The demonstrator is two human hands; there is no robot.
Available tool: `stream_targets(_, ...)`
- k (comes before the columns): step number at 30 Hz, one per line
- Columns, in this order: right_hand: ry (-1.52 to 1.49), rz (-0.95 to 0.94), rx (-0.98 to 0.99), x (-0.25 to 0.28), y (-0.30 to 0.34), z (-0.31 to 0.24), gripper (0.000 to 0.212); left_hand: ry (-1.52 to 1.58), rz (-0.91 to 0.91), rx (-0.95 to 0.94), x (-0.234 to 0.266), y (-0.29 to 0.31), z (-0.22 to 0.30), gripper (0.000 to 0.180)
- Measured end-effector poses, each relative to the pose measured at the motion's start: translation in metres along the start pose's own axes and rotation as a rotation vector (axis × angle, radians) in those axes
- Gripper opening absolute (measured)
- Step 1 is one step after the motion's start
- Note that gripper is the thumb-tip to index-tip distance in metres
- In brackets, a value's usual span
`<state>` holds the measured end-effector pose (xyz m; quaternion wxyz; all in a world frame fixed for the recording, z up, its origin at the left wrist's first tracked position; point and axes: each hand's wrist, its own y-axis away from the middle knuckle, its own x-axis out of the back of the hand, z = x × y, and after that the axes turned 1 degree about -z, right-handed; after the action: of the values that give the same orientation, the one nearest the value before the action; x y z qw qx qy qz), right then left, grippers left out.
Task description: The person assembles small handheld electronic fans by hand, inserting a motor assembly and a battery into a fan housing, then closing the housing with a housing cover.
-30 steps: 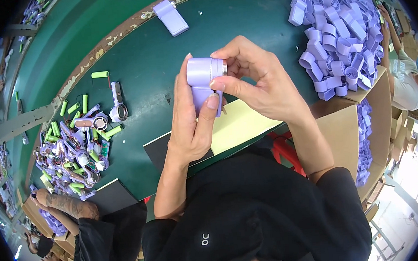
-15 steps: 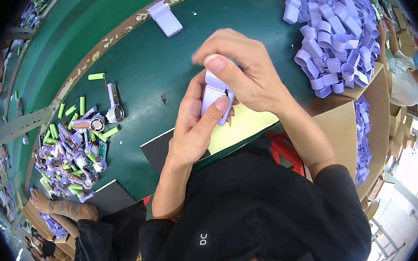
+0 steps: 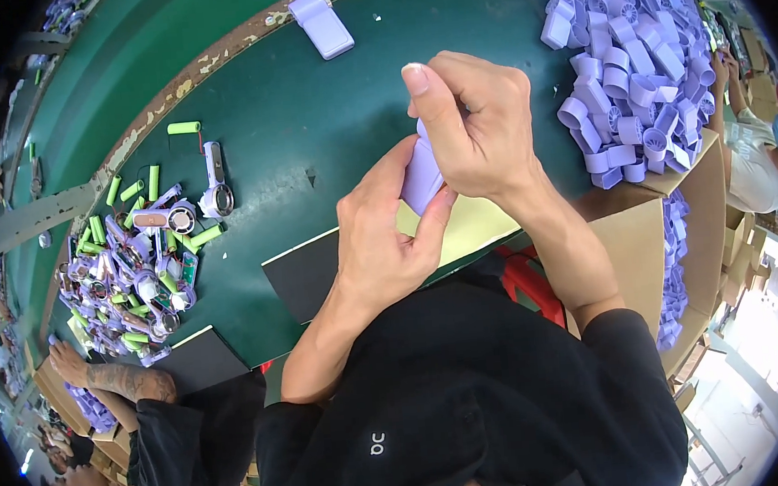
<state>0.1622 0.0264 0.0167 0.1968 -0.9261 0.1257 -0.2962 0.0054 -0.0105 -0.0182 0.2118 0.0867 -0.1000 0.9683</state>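
A light purple plastic fan casing (image 3: 420,178) is held above the table, partly covered by both hands. My left hand (image 3: 379,230) is closed around its lower part, fingers on the far side and thumb at the near end. Over the casing's upper right side is my right hand (image 3: 480,126), its fingers curled round and its thumb pointing up. The right fingertips and the casing's top are hidden. Below the hands lies a yellow sheet (image 3: 479,229), beside a black board (image 3: 305,277) at the near table edge.
Another purple casing (image 3: 324,27) lies at the far edge. Many purple casings (image 3: 631,69) are heaped at right, above a cardboard box (image 3: 627,242). At left is a pile of fan parts (image 3: 127,282) with green batteries; a fan assembly (image 3: 214,179) lies nearer. A co-worker's arm (image 3: 130,380) reaches in there.
My right hand has come down and right onto the casing, fingers now curled, thumb up. My left hand has turned, its back now facing up, and the casing has turned with it.
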Motion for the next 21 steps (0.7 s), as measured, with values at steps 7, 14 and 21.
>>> stream_targets(7, -0.142, -0.137, -0.192, 0.014, 0.007, 0.002, 0.040, 0.788, -0.157, 0.435, 0.014, -0.005, -0.015, 0.039)
stream_targets(14, -0.123, -0.119, -0.351, 0.032, 0.031, 0.009, 0.054, 0.992, -0.018, 0.372, 0.032, -0.006, -0.026, 0.047)
stream_targets(21, -0.147, -0.141, -0.353, 0.026, 0.036, 0.014, 0.055, 0.837, 0.051, 0.359, 0.031, -0.008, -0.018, 0.043)
